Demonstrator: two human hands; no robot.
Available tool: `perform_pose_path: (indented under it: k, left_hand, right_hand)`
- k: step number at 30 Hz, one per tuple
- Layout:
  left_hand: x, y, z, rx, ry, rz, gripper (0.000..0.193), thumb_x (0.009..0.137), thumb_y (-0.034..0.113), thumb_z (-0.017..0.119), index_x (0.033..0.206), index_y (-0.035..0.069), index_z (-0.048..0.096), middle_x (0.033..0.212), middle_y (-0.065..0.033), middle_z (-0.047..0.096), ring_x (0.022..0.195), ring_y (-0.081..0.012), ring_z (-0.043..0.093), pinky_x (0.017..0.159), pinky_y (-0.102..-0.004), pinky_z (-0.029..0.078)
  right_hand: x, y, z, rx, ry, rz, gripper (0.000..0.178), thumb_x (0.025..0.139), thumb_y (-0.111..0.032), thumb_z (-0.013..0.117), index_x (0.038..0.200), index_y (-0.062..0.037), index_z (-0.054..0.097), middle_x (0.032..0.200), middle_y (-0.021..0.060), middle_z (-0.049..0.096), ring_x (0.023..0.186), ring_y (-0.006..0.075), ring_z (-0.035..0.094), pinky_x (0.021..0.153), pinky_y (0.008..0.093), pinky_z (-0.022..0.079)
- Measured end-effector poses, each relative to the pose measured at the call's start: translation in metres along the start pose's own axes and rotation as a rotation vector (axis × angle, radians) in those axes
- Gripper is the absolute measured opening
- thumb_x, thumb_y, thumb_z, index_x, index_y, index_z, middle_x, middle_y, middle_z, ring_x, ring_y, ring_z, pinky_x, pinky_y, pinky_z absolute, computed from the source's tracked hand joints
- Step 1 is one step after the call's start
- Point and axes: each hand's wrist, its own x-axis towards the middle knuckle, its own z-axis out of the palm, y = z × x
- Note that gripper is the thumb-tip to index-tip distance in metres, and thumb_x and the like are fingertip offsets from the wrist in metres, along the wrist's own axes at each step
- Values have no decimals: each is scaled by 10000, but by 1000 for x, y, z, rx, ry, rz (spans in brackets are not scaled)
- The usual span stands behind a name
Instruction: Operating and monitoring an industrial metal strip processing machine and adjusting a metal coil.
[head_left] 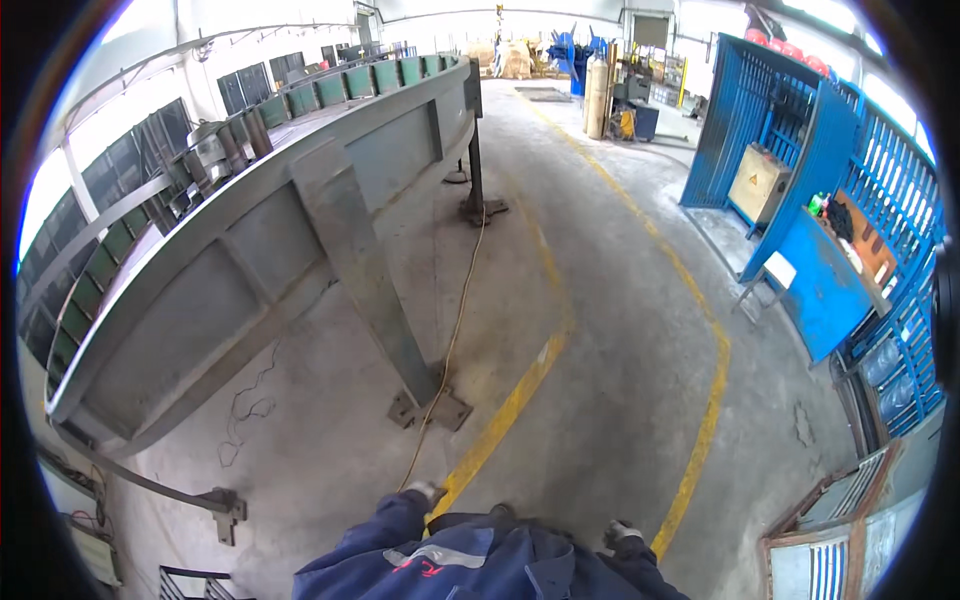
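My left hand point(428, 492), in a pale work glove, hangs low beside my dark blue jacket point(500, 560). It is nearest to a thin yellowish hose point(455, 335) on the floor and a painted yellow line point(505, 420). My right hand point(622, 533), gloved in grey and white, hangs at my other side, near a second yellow line point(700, 440). Both hands are small in the view and their fingers do not show clearly. Whether either one holds anything cannot be made out.
A large curved grey steel frame point(370, 240) stands on legs at the left, its foot plate point(450, 408) bolted down beside the walkway. On the right are a blue slatted enclosure point(720, 140), a blue bench point(815, 280) and a stool point(772, 280). Gas cylinders point(596, 98) stand farther ahead.
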Motion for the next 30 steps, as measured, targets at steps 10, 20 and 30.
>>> perform_pose_path:
  k: [10,20,30]
  left_hand:
    - [243,260,-196,-189,60,36,462,866,484,533,896,44,670,738,-142,672,692,-267,674,678,-388,525]
    - [445,337,-291,-179,89,129,432,882,478,544,840,62,652,697,-85,629,581,-209,598,534,-376,466]
    - [683,511,-497,-265,-81,-253,466,887,514,458,984,113,674,952,-123,661,882,-299,629,768,-416,502]
  right_hand:
    - [101,-267,18,-596,248,-80,201,871,-201,641,909,-7,605,669,92,607,516,211,569,461,350,447]
    - [372,-681,14,0,7,-156,224,865,-215,650,908,-2,595,690,99,611,527,213,580,470,349,464]
    - [550,-1030,152,-97,-77,-295,122,865,-101,620,880,14,580,657,86,576,519,190,555,446,333,443]
